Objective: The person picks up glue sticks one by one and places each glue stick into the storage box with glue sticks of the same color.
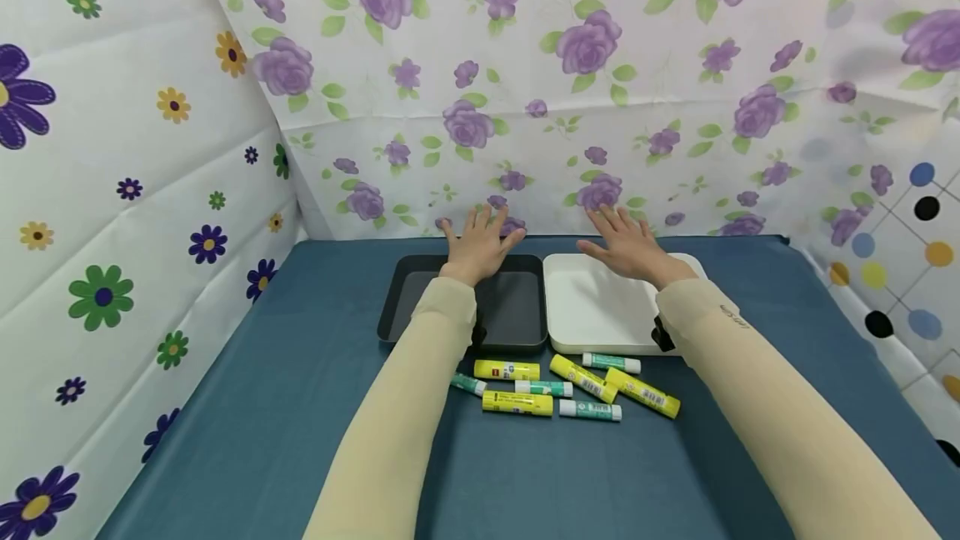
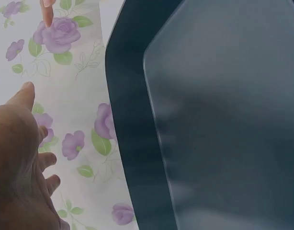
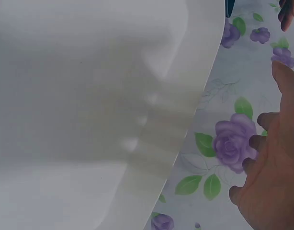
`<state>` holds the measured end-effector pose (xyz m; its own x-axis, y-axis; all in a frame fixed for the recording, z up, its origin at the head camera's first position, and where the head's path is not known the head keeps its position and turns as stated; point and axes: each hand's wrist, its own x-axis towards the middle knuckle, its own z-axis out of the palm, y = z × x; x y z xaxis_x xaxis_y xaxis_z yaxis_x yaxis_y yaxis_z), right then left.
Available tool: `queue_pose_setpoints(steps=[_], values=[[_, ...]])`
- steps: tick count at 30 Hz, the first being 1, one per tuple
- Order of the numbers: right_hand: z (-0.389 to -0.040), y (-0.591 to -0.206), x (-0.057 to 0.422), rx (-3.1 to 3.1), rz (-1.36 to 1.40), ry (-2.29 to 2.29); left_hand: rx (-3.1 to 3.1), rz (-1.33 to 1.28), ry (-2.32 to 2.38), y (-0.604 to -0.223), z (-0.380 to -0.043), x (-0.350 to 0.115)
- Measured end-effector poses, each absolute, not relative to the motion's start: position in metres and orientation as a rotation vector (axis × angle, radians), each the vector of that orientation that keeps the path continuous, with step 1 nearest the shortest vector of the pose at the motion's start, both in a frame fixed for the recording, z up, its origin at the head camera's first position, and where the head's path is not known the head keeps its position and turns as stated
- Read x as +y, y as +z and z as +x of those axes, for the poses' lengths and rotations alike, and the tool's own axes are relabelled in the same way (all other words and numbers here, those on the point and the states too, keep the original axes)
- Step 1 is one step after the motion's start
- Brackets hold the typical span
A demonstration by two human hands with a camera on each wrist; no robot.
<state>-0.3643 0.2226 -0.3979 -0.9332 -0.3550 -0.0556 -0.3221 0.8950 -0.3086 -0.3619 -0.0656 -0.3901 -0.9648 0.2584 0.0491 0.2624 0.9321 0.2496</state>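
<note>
Both hands are found at the centre of the head view, palms down and held above two trays. The left hand [image 1: 477,247] is fully spread over the far edge of the black tray [image 1: 517,307]; it has hold of nothing, and the left wrist view shows its fingers apart from that tray. The right hand [image 1: 626,247] is likewise spread, fingers extended, over the white tray [image 1: 600,311], and grips nothing; the right wrist view shows no contact. The trays stand side by side on the blue tablecloth [image 1: 247,432], black to the left of the frame, white to the right. Below them, at lower centre, lie four yellow glue sticks [image 1: 517,403] and four green-and-white glue sticks [image 1: 590,411], colours mixed and ends pointing various ways. The leftmost green-and-white one is partly covered by the left sleeve [image 1: 427,365]; whether others lie beneath the arm cannot be told. On progress: the trays are set out together, but every glue stick in view lies outside them and unheld. The work is therefore judged to be at an early stage, with the handling of all eight visible sticks outstanding.
</note>
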Motion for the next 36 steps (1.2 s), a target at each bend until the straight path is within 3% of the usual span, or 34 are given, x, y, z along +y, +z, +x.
queue_pose_setpoints(steps=[36], values=[[-0.33,-0.387,0.274,2.852,-0.806,-0.502,-3.025,-0.556,-0.556,-0.388,-0.343,-0.076]])
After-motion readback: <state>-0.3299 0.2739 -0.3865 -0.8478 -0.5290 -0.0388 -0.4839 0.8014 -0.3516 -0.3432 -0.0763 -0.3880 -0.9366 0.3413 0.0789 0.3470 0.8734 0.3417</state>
